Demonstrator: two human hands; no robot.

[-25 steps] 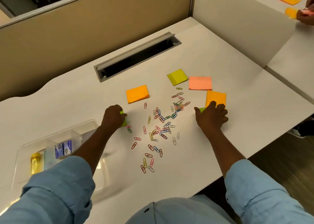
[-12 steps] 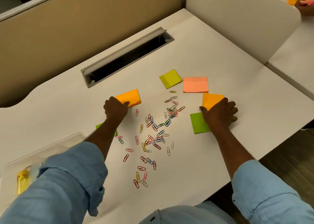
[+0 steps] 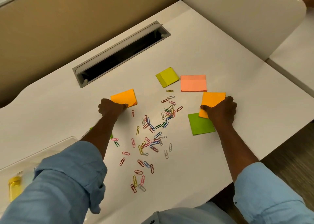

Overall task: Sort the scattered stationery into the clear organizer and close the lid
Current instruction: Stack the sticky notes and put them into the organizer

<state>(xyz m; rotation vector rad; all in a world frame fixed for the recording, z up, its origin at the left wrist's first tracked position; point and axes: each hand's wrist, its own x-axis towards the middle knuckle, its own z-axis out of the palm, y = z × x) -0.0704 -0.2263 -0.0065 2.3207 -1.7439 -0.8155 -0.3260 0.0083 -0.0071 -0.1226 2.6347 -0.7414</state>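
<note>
1. Nearest the camera, the clear organizer (image 3: 51,149) sits at the worktop's (image 3: 220,54) near-left edge, largely hidden by the left sleeve (image 3: 68,181); a yellow item (image 3: 15,186) lies inside it, and whether a lid is attached cannot be told.
2. Coloured paper clips (image 3: 153,135) lie loose in a band between the two forearms, running from the near edge up toward the notepads.
3. A green notepad (image 3: 200,124) lies flat just beside the right wrist; the corner of another green pad (image 3: 111,136) peeks out from under the left forearm.
4. The left hand (image 3: 111,108) has its fingers curled onto the near corner of an orange notepad (image 3: 124,97), which extends away from the knuckles.
5. The right hand (image 3: 220,111) pinches a second orange pad (image 3: 213,99) by its near edge, that edge overlapping the green one.
6. Farthest, a yellow-green pad (image 3: 167,77) and a pink pad (image 3: 193,83) lie untouched, nearer the right hand; the organizer lies behind and left of both hands, nearer the left.
</note>
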